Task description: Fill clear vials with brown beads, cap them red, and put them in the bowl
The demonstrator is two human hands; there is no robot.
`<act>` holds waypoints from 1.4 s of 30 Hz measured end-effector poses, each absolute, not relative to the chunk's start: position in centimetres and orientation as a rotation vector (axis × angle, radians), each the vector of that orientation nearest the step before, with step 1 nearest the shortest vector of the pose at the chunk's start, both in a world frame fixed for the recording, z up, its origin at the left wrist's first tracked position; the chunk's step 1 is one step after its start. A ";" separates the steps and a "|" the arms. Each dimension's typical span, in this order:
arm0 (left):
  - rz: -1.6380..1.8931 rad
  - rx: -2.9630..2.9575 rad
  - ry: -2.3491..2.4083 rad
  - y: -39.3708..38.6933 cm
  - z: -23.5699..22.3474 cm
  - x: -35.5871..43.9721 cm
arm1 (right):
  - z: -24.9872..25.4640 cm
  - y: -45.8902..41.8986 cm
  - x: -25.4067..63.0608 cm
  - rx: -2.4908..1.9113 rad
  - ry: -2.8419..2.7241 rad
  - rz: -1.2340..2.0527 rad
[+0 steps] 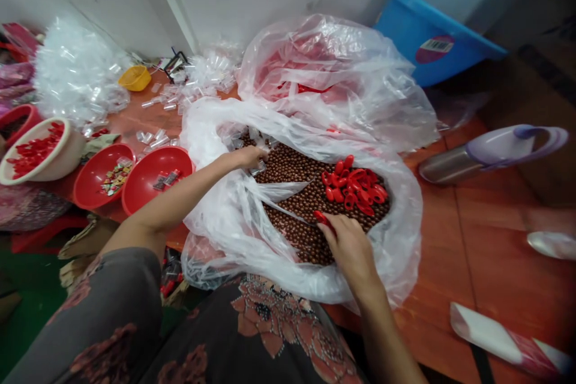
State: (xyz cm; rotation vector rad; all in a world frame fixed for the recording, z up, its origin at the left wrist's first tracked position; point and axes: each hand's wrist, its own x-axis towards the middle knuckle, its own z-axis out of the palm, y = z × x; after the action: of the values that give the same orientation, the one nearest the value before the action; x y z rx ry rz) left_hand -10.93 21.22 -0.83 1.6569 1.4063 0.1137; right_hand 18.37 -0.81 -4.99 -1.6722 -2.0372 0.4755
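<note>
A large clear plastic bag (216, 132) lies open on the reddish table, filled with small brown balls (292, 186). A heap of red plastic caps (355, 186) rests on the balls at the right. My left hand (247, 158) reaches into the far left of the bag, fingers curled over small clear tubes there; what it grips is hidden. My right hand (348, 246) sits at the near side of the balls, pinching a red cap (321, 216) between its fingertips.
Two red bowls (96, 177) (148, 183) hold small bits at left, beside a cream bowl (60, 156) of red pieces. Clear tubes (198, 75) and a yellow cup (135, 78) lie behind. A second bag (333, 66), a blue tub (427, 42) and a lilac-lidded flask (490, 153) stand right.
</note>
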 end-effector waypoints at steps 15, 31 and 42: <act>0.541 1.415 1.271 21.6 -5.8 -0.2 | -5.3 -2.0 18.3 -1.707 -1.620 0.770; 0.753 1.120 1.105 17.7 -4.1 -1.3 | -5.6 -2.7 19.3 -1.701 -2.048 0.688; 0.769 0.779 0.879 10.1 0.6 -4.1 | -1.6 0.6 17.3 -1.433 -1.286 1.007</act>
State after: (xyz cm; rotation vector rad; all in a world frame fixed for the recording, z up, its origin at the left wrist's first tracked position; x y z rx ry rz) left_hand -4.06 10.07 0.59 0.7793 0.8787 0.7694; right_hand 17.29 0.60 -1.64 -1.4332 -1.2855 1.0070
